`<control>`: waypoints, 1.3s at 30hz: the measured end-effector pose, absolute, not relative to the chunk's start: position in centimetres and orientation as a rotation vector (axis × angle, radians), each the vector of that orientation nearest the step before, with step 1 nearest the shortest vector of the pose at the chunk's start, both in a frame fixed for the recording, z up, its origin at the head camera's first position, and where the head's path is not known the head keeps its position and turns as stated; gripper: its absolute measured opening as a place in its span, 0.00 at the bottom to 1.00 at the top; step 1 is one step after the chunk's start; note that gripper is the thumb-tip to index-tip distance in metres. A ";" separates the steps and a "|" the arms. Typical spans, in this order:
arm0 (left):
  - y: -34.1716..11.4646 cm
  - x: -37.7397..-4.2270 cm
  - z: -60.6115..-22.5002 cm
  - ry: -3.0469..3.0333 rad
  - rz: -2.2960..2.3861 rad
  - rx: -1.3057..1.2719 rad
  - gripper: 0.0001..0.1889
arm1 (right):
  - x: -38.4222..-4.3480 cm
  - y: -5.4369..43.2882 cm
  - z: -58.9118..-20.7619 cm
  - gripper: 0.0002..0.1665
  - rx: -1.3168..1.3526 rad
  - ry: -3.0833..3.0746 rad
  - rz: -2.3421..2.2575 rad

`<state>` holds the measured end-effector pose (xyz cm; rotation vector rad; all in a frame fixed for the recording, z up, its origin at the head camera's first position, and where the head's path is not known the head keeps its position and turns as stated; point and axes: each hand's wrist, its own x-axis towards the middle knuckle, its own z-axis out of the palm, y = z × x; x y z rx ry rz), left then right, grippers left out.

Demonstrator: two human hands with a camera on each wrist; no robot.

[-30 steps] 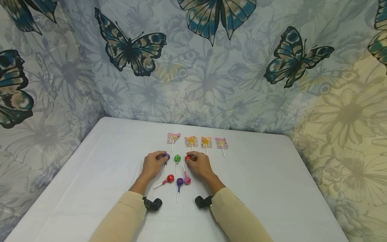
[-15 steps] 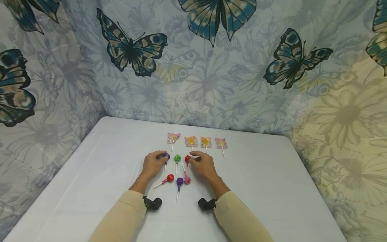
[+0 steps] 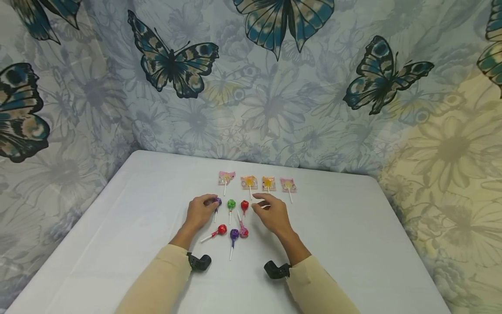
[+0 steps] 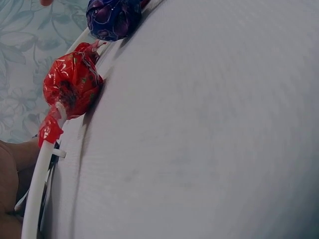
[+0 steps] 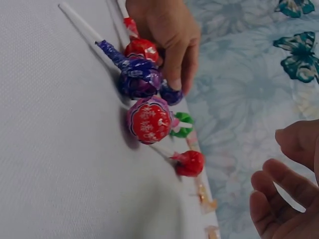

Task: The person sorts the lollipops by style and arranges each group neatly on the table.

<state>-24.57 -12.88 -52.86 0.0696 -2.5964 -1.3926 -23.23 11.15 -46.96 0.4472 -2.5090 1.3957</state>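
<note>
Centrally, the left hand (image 3: pixel 199 212) apparently pinches a purple lollipop (image 3: pixel 218 201), right hand (image 3: pixel 273 214) spread; white table (image 3: pixel 117 218) below, butterfly wallpaper (image 3: pixel 270 109) above.

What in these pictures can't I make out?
Head: part of the pinched purple lollipop, behind the left hand.
Head: any print on the packets, too small.
Left wrist: stick end of the red lollipop, cut by bottom edge.
Right wrist: rest of right hand, past right edge.

floral walls (image 3: pixel 270 117), teal butterflies (image 3: pixel 171 65), white table (image 3: pixel 345 226)
</note>
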 end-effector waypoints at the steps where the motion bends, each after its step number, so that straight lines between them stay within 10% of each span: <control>1: -12.9 -24.6 -52.8 -2.596 -1.397 0.077 0.15 | -23.1 11.3 -46.8 0.16 0.455 -2.505 1.393; 39: -12.8 -24.5 -52.8 -2.604 -1.380 0.093 0.15 | -17.2 12.3 -45.2 0.16 0.491 -2.343 1.498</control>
